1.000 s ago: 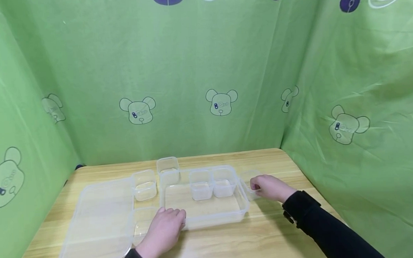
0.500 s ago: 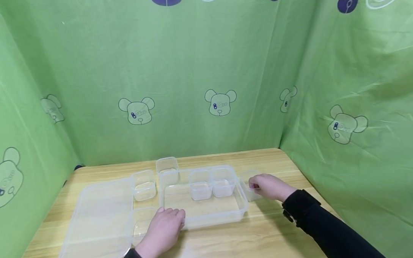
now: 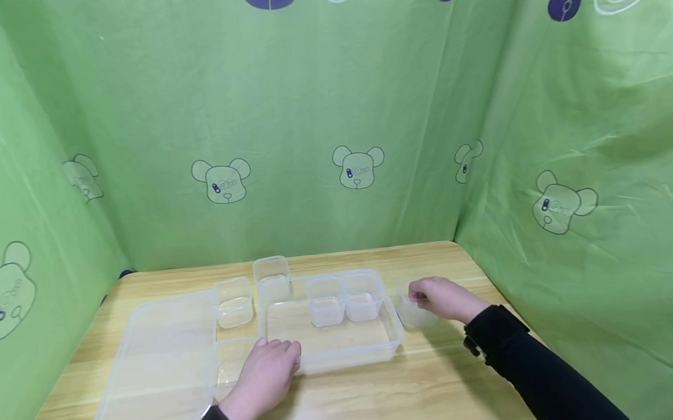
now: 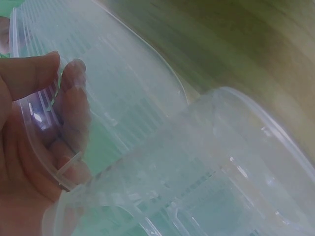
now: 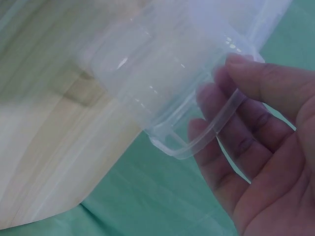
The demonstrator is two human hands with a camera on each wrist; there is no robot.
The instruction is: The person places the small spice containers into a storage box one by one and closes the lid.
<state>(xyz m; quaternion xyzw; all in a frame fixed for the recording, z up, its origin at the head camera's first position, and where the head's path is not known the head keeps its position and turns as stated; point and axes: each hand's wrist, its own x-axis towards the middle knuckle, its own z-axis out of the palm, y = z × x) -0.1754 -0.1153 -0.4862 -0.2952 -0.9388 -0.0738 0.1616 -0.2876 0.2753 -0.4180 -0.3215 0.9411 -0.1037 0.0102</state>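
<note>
A large clear plastic box (image 3: 347, 359) stands on the table, with two small clear containers, one (image 3: 327, 312) beside the other (image 3: 364, 306), in its back right part. My left hand (image 3: 267, 374) holds the box's front rim near the left corner. In the left wrist view, its thumb (image 4: 32, 76) is on one side of the clear wall and its fingers show through the plastic. Right of the box, my right hand (image 3: 450, 299) pinches the rim of another small clear container (image 3: 417, 317). The right wrist view shows this container (image 5: 147, 88) upright-walled and see-through, fingers curled round its rim.
A flat translucent lid (image 3: 158, 364) lies at the left of the wooden table (image 3: 387, 393). Between lid and box stand more small containers, one farther back (image 3: 234, 309) and one nearer (image 3: 230, 359). Another (image 3: 271, 271) is at the box's back left corner. Green cloth (image 3: 288, 113) surrounds the table.
My right hand has shifted slightly to the right with the small container, widening its distance from the large box. The left hand has kept its hold on the rim.
</note>
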